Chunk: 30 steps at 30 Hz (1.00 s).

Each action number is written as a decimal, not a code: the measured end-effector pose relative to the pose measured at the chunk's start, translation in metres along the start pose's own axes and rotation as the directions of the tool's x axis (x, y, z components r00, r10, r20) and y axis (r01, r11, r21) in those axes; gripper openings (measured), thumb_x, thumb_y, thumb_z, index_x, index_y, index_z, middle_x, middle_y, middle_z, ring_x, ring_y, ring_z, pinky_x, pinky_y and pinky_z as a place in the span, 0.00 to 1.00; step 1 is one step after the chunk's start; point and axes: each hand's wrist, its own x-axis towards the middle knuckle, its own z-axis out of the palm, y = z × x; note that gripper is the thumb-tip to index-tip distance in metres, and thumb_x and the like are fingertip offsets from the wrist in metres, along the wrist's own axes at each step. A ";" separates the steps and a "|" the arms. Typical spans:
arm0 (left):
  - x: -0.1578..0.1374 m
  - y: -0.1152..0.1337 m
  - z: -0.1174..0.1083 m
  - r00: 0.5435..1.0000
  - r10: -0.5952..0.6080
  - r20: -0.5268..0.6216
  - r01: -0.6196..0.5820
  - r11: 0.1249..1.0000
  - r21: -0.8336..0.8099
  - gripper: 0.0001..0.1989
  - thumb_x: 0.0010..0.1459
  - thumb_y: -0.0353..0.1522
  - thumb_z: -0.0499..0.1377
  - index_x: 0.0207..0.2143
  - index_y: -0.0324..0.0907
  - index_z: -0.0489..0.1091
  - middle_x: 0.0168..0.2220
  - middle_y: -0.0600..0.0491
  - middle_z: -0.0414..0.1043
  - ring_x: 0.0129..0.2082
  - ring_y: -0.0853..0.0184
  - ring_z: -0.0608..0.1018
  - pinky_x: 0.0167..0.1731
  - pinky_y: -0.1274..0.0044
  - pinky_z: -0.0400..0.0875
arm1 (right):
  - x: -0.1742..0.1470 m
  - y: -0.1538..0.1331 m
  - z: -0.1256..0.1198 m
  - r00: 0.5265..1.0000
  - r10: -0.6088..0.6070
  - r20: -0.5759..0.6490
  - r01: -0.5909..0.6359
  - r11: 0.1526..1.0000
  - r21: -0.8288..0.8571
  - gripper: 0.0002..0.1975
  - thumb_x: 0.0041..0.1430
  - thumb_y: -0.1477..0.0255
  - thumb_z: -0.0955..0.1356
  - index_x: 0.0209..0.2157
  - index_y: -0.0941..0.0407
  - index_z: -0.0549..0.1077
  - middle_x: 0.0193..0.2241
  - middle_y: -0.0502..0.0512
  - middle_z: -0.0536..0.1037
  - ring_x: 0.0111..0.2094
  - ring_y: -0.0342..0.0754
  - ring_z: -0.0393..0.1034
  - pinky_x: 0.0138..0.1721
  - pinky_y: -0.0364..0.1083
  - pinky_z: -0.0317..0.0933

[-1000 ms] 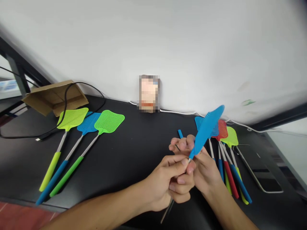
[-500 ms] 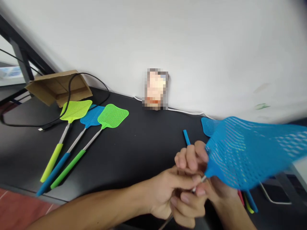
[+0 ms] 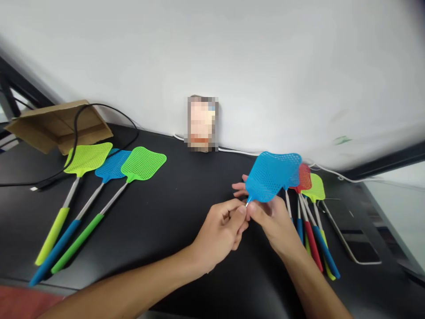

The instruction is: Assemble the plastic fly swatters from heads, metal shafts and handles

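The left hand [image 3: 221, 232] has its fingers closed on the metal rod [image 3: 247, 204] of a blue fly swatter [image 3: 274, 173], held above the table [image 3: 179, 212]. The right hand [image 3: 275, 223] is behind the swatter's head, some fingers extended; whether it grips cannot be determined. Three other swatters [image 3: 86, 206] lie at left, and a cluster of swatters [image 3: 311, 235] lies at right beside a phone [image 3: 360, 246].
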 end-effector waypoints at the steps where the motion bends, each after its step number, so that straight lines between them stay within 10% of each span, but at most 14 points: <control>1: 0.001 -0.002 0.000 1.000 -0.016 -0.004 0.016 1.000 0.006 0.16 0.67 0.42 0.57 0.30 0.41 0.63 0.21 0.62 0.54 0.15 0.80 0.52 0.14 0.83 0.44 | 0.000 0.001 0.002 0.998 0.006 -0.060 -0.006 1.000 -0.010 0.18 0.62 0.56 0.71 0.47 0.53 0.78 0.51 0.59 0.79 0.49 0.56 0.74 0.54 0.55 0.66; 11: 0.000 0.001 -0.006 0.926 -0.248 0.285 0.312 0.928 -0.203 0.14 0.68 0.39 0.56 0.32 0.41 0.63 0.22 0.62 0.51 0.16 0.80 0.48 0.16 0.83 0.39 | 0.017 -0.015 -0.030 0.951 0.126 -0.284 0.068 0.808 0.585 0.15 0.60 0.55 0.72 0.33 0.52 0.73 0.30 0.47 0.74 0.31 0.43 0.72 0.35 0.45 0.69; 15: 0.006 0.000 -0.007 0.970 -0.202 0.135 0.228 0.951 -0.211 0.11 0.67 0.37 0.56 0.33 0.40 0.65 0.23 0.60 0.55 0.17 0.80 0.52 0.16 0.84 0.42 | 0.023 -0.007 -0.058 0.864 0.047 -0.501 0.091 0.964 0.248 0.14 0.56 0.60 0.76 0.33 0.54 0.73 0.28 0.48 0.74 0.28 0.44 0.71 0.27 0.43 0.65; 18: 0.016 0.004 -0.014 0.996 -0.047 -0.075 0.035 0.987 -0.156 0.09 0.67 0.36 0.56 0.37 0.39 0.68 0.26 0.58 0.60 0.19 0.78 0.60 0.18 0.83 0.53 | 0.025 0.008 -0.062 0.895 0.058 -0.442 -0.091 0.994 -0.052 0.17 0.55 0.57 0.75 0.32 0.56 0.73 0.26 0.52 0.77 0.25 0.45 0.71 0.24 0.44 0.65; 25: 0.040 0.018 -0.043 0.947 0.179 -0.267 -0.131 0.974 0.186 0.19 0.58 0.23 0.57 0.52 0.38 0.69 0.46 0.45 0.75 0.38 0.67 0.77 0.37 0.75 0.74 | 0.028 0.029 -0.056 0.955 0.093 -0.281 -0.225 0.843 -0.488 0.26 0.58 0.54 0.71 0.49 0.58 0.69 0.27 0.54 0.81 0.26 0.51 0.75 0.28 0.48 0.65; 30: 0.046 0.019 -0.054 0.945 0.246 -0.215 -0.168 0.931 0.325 0.28 0.57 0.22 0.56 0.61 0.40 0.66 0.63 0.43 0.67 0.60 0.58 0.72 0.60 0.65 0.68 | 0.023 0.022 -0.048 0.977 0.005 -0.214 -0.170 0.627 -0.760 0.28 0.61 0.57 0.69 0.57 0.58 0.66 0.29 0.53 0.81 0.35 0.54 0.77 0.40 0.51 0.64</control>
